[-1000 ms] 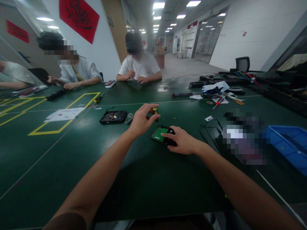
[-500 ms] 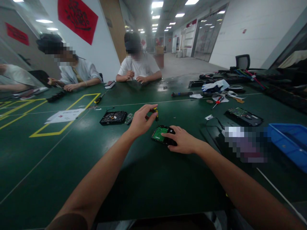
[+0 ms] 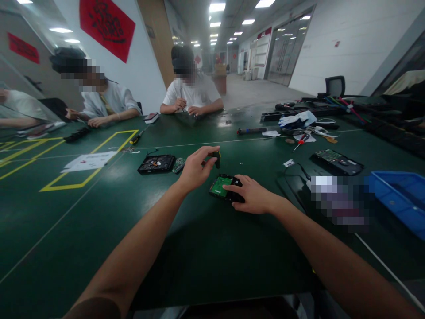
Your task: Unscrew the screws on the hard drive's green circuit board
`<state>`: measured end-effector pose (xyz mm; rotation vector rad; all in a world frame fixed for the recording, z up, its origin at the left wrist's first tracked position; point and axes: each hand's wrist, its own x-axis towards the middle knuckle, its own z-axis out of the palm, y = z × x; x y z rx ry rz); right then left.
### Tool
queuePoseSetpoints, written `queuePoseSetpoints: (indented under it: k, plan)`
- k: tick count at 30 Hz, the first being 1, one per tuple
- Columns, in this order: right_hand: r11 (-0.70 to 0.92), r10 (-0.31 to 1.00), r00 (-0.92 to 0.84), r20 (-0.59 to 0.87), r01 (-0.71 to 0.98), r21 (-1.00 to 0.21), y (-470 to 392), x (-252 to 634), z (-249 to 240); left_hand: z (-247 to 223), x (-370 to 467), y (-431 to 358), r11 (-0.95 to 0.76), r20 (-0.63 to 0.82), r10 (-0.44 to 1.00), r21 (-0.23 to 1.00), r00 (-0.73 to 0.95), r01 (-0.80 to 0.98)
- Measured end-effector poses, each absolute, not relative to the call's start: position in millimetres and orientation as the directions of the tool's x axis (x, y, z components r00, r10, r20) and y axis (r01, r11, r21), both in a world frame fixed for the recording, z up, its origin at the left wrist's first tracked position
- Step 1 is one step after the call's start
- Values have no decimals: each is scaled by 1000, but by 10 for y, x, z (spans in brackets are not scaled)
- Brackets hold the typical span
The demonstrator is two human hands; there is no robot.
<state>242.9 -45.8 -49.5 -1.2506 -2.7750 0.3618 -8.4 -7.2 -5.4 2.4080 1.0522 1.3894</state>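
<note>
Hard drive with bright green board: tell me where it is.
The hard drive lies slightly right of and below the head view's centre, under the right hand, near the screwdriver in the left hand.

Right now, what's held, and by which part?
Left hand: yellow-and-black screwdriver, by its handle. Right hand: black, rectangular, green-boarded hard drive, across its right end.
</note>
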Motion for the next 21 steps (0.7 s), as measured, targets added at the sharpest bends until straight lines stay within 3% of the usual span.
queuePoseSetpoints:
  k: [8, 16, 21]
  plan:
    - [636, 748, -663, -34, 730, -250, -448, 2438, -499, -67, -76, -48, -727, 724, 643, 474, 249, 497]
    - [641, 747, -665, -28, 730, -239, -446, 2441, -511, -118, -79, -9, -700, 635, 709, 576, 308, 422]
    - [640, 747, -664, -26, 729, -241, -438, 2445, -526, -117, -79, -11, -697, 661, 700, 546, 271, 466]
